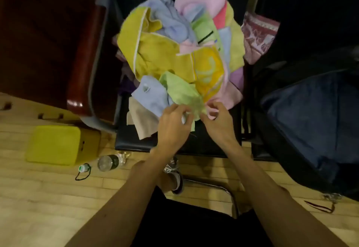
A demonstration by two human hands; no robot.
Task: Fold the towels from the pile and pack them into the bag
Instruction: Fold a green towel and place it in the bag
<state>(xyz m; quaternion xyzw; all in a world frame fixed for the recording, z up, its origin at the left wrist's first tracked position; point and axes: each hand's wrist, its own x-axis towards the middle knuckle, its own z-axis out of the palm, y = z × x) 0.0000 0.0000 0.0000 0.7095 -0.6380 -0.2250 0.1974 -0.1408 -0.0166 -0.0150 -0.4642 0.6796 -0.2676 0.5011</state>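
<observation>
The towel pile (165, 56) is heaped high on the black seat (132, 141) of a chair right in front of the person, a jumble of yellow, pale blue, pink, green and beige cloth. At its near edge lies a light green towel (180, 91), and both hands are on it: the left hand (172, 124) has its fingers curled round the towel's near corner, and the right hand (219, 124) pinches the edge just beside it, close against a pink towel. Off to the right, on the next seat, slumps the dark blue bag (303, 114), apart from the pile. On the wooden floor (38, 198) to the left sit a yellow box (54, 145) and a plastic bottle (109, 162) lying on its side.
</observation>
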